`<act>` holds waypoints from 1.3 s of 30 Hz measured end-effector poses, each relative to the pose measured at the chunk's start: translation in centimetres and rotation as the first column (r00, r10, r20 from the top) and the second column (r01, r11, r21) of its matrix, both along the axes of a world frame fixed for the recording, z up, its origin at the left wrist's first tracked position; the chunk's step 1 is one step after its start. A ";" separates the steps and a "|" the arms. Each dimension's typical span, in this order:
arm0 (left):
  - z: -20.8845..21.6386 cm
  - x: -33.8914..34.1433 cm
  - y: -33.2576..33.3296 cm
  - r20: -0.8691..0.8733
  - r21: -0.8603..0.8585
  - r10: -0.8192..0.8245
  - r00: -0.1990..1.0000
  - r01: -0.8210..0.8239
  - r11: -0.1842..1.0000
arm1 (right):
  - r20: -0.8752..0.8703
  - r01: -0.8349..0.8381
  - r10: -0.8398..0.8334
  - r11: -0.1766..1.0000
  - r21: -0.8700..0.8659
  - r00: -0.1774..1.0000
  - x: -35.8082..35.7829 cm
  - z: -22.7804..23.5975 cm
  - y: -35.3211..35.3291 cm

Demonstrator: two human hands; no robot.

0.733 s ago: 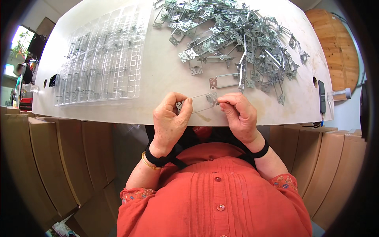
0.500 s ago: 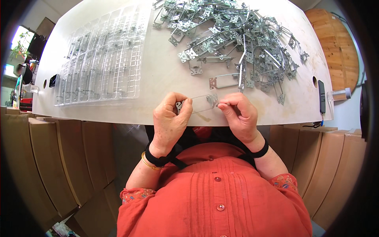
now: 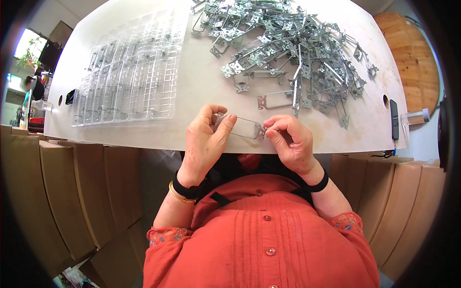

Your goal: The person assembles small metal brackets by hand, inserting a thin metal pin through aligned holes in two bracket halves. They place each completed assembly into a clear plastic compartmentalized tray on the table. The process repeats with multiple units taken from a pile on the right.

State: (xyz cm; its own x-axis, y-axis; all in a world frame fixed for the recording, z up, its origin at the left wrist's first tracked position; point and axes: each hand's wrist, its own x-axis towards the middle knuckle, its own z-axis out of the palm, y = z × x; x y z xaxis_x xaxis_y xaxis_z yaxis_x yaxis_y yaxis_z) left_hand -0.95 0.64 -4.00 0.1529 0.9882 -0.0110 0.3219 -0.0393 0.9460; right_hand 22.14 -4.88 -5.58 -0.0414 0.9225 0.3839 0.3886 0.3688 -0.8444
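Just above the table's near edge I hold a metal wire bracket (image 3: 260,131), made of two thin rods with a plate at each end. My left hand (image 3: 204,137) pinches its left plate between thumb and fingers, which partly cover it. At the other end, the thumb and forefinger of my right hand (image 3: 292,144) close on the right plate. Beyond my hands lies a large tangled pile of similar metal brackets (image 3: 288,53). One loose bracket (image 3: 262,102) lies flat between the pile and my right hand.
A clear plastic compartment tray (image 3: 174,91) with metal parts in its slots lies at the left of the white table (image 3: 201,77). A black phone-like object (image 3: 394,120) sits at the right edge. Cardboard boxes (image 3: 57,192) stand below on both sides.
The held bracket has tilted, its right end now lower. My left hand has risen slightly and its fingers have shifted on the plate; my right fingers have moved on the other end.
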 end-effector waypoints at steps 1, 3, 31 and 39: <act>0.1 -0.1 0.3 -0.014 -0.017 0.009 1.000 -0.009 1.000 | 0.004 -0.020 0.020 1.000 0.002 1.000 0.1 0.1 0.0; 0.4 0.3 0.6 -0.014 -0.073 0.054 0.998 -0.055 0.996 | 0.012 -0.060 0.060 0.998 0.007 0.998 0.1 0.3 0.2; 1.1 3.6 -2.2 -0.499 0.412 0.189 0.846 0.040 0.910 | -0.032 -0.161 0.160 0.987 -0.029 0.987 0.3 0.5 0.4; 1.5 2.4 -2.5 -0.565 0.445 0.105 0.819 0.195 0.874 | -0.060 -0.099 0.096 0.994 -0.047 0.994 0.2 0.3 0.2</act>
